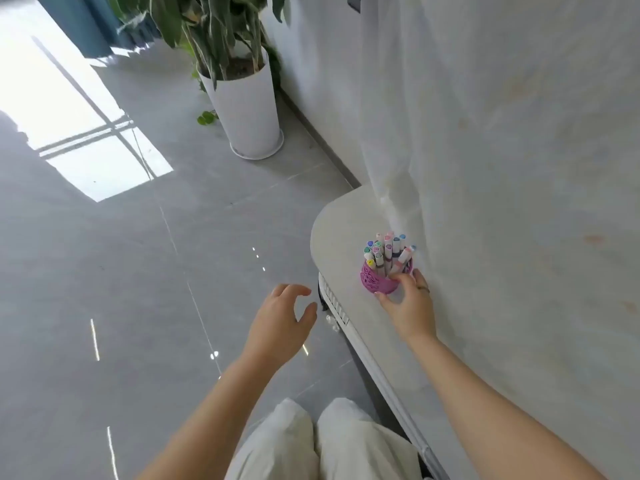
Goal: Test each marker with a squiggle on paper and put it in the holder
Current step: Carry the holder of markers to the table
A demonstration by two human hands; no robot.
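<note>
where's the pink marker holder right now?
Head view, right of centre: the pink holder stands near the rounded end of the white table, close to the wall, gripped from the near side by the right hand.

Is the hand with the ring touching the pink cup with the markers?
Touching. The head view shows the right hand with thumb and fingers curled against the pink marker holder, no gap.

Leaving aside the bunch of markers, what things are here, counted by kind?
pink holder: 1
potted plant: 1
hands: 2, the left hand and the right hand
Total: 4
</note>
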